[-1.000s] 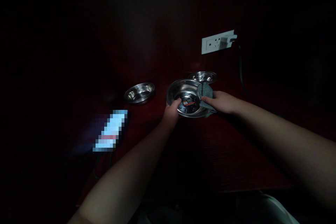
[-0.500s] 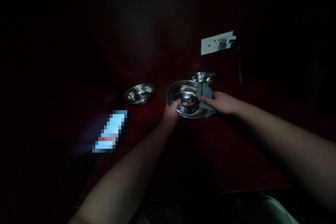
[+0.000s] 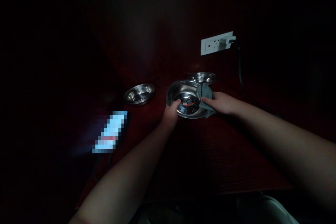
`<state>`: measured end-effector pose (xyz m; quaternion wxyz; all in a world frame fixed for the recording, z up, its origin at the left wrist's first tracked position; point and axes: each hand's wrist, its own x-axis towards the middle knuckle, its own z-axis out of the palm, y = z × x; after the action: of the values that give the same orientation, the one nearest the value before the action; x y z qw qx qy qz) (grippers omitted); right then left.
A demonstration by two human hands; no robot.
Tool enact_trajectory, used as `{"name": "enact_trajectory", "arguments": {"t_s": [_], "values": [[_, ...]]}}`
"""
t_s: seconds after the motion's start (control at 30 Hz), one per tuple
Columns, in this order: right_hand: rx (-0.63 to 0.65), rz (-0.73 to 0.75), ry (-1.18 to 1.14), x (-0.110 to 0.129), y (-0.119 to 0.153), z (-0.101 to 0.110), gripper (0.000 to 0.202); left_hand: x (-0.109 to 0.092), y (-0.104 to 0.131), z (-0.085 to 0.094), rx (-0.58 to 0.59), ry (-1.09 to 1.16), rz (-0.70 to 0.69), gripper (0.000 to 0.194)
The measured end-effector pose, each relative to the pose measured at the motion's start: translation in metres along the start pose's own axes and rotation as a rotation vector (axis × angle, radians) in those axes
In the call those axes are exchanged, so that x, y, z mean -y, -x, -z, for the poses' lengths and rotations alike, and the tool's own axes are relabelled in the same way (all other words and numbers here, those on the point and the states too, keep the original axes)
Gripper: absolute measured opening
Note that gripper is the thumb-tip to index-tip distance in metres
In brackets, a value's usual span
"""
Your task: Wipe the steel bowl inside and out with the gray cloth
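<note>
A shiny metal bowl with an orange and black label on its inner base is held over the dark red table, tilted toward me. My left hand grips its near left rim, thumb inside and the other fingers hidden beneath. On the right side a grey-green cloth is folded over the rim. My right hand pinches the cloth against the bowl, its thumb on the inner side.
Metal bowls, apparently stacked, stand at the left, and another metal bowl lies behind the held one. A lit, pixelated phone is nearer left. The wall socket has a plug and a cable. The table's front edge runs below.
</note>
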<state>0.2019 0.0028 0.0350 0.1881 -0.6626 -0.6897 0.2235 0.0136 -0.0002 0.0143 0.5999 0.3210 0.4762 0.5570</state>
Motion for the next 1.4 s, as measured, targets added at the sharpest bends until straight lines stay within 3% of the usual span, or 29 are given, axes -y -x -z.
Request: {"name": "enact_trajectory", "arguments": {"t_s": [0.77,0.93,1.13,1.4], "values": [[-0.008,-0.021,0.015,-0.0004,-0.0010,-0.0004,0.050,-0.0005,-0.0007,-0.0026,-0.014,0.027,0.014,0.045],[0.006,-0.059,0.038,0.0009,-0.0006,0.0008,0.054,0.0014,-0.0006,-0.0017,0.010,0.051,-0.007,0.038],[-0.021,-0.017,0.016,-0.0012,-0.0011,-0.0005,0.051,0.0041,-0.0045,0.0020,0.059,0.051,-0.006,0.044],[-0.015,-0.030,0.010,-0.0013,-0.0018,-0.0012,0.052,0.0010,-0.0001,-0.0016,0.014,0.061,-0.001,0.044]]}}
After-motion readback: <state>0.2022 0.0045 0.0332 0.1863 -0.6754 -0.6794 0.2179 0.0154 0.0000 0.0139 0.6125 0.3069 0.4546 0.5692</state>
